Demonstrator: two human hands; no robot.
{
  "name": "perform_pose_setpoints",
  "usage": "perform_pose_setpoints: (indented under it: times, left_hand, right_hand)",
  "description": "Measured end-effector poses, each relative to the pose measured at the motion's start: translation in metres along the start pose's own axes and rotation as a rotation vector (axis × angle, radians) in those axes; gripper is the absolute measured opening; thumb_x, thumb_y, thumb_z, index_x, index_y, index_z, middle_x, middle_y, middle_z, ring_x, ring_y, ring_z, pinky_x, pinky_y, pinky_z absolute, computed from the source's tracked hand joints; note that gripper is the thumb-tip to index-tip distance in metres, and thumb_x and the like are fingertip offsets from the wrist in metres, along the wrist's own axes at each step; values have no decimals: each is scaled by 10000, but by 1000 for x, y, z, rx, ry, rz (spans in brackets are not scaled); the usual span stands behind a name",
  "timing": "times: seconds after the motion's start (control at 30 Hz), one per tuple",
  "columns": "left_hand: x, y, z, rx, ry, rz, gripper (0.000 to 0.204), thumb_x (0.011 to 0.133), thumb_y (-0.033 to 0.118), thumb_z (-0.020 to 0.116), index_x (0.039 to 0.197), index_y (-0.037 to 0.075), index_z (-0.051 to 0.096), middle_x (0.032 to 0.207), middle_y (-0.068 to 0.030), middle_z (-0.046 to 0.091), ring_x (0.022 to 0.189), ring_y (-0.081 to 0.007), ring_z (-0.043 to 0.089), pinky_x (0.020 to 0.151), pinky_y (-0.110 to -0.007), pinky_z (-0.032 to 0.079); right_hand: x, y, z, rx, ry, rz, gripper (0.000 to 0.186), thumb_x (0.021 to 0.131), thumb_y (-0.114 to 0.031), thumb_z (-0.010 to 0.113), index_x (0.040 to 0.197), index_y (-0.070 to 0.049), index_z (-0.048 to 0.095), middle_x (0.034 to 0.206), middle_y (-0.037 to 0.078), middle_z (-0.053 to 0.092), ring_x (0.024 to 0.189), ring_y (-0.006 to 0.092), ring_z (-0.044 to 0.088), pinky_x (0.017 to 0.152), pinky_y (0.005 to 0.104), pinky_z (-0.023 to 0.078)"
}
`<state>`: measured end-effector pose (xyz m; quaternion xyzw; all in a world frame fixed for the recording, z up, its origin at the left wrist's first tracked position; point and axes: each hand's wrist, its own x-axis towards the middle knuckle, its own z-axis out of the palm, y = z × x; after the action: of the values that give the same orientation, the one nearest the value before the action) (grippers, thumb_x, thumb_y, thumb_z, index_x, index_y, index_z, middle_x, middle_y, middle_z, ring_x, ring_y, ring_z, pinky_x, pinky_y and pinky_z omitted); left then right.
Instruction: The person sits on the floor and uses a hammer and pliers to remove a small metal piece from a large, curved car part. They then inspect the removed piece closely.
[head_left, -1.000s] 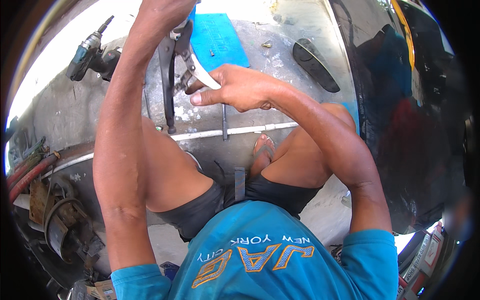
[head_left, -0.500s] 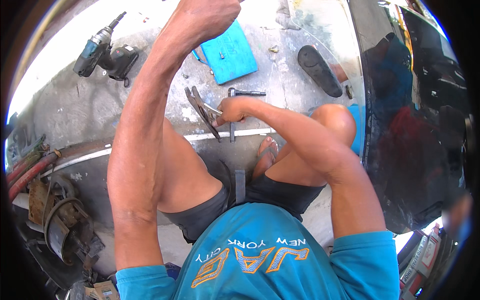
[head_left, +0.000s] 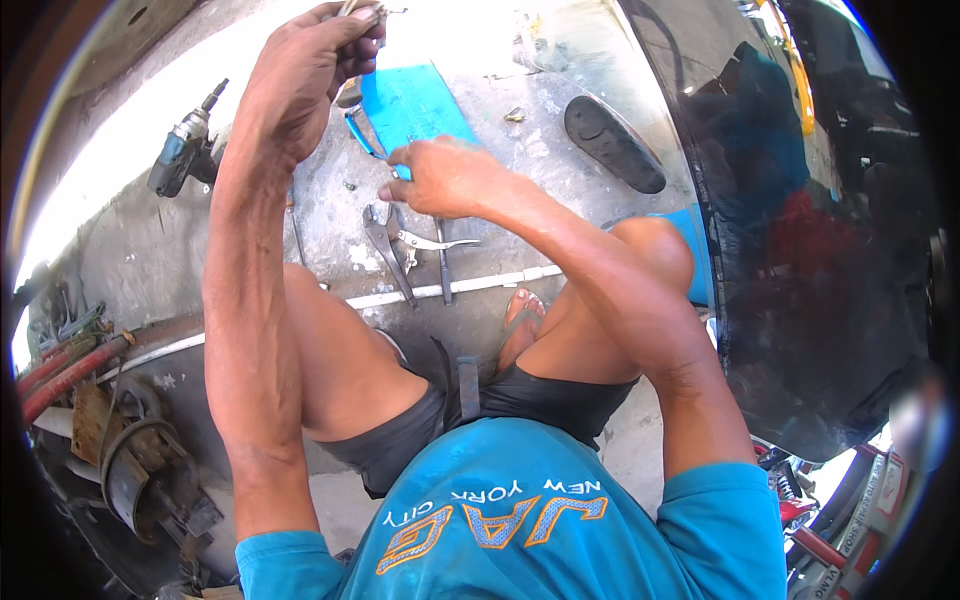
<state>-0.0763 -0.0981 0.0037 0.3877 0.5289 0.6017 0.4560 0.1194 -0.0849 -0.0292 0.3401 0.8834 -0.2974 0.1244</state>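
Raised at the upper left, my left hand point(head_left: 318, 75) pinches a small light-coloured piece at its fingertips; I cannot make out its kind. My right hand point(head_left: 445, 178) hovers over the floor with thumb and forefinger apart, slightly blurred. Between those fingers shows a bit of the blue case point(head_left: 415, 105), which lies flat just beyond; I cannot tell whether they touch. Just below the right hand, dark slip-joint pliers point(head_left: 385, 250) and silver locking pliers point(head_left: 430, 243) lie together. Next to them is a dark metal bar tool point(head_left: 444, 270), partly hidden by the hand.
A cordless power tool point(head_left: 180, 155) lies left of my left forearm. A black sandal point(head_left: 612, 143) rests right of the case. Greasy metal parts point(head_left: 140, 450) and red bars point(head_left: 75, 375) fill the left side. A dark glossy panel point(head_left: 800, 300) stands along the right.
My right hand has let go of the pliers and moved up toward the case. The pliers now lie on the floor. My left hand has come lower into view.
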Motion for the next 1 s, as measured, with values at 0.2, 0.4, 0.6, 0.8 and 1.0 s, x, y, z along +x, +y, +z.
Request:
perform_pose_setpoints:
  times: [0.2, 0.4, 0.6, 0.8, 1.0]
  left_hand:
    - [-30, 24, 19, -338, -94, -140, 226, 976, 165, 601, 1101, -15, 651, 933, -36, 653, 808, -101, 576, 765, -245, 479]
    - [-44, 34, 44, -627, -208, -165, 305, 994, 143, 494, 1168, -81, 606, 953, -102, 639, 790, -146, 593, 720, -282, 503]
    - [-46, 35, 51, -700, -255, -174, 355, 1024, 198, 448, 1191, -79, 595, 1009, -134, 658, 788, -176, 594, 721, -317, 506]
    - [-44, 33, 54, -723, -236, -209, 396, 1045, 246, 413, 1190, -77, 591, 967, -133, 663, 777, -185, 601, 699, -331, 508]
    - [-43, 28, 51, -681, -228, -273, 371, 1050, 251, 420, 1170, -50, 601, 955, -118, 669, 721, -173, 597, 645, -312, 497]
  right_hand:
    - [-40, -18, -69, 450, 471, -68, 364, 943, -299, 653, 1179, -24, 687, 960, 214, 729, 869, 350, 719, 797, 432, 551]
    - [-58, -22, -90, 806, 665, -207, 281, 923, -121, 679, 1171, 4, 634, 913, 91, 670, 749, 131, 694, 645, 293, 540]
    - [-60, -21, -94, 882, 654, -234, 287, 900, -49, 677, 1169, 36, 620, 1012, 126, 643, 790, 150, 687, 687, 302, 571]
    - [-61, -15, -94, 953, 649, -253, 299, 890, -21, 688, 1178, 20, 623, 1092, 116, 625, 835, 134, 634, 713, 296, 582]
    - [-61, -15, -93, 983, 607, -282, 326, 883, -9, 689, 1200, 27, 622, 1117, 113, 623, 869, 134, 654, 739, 289, 591]
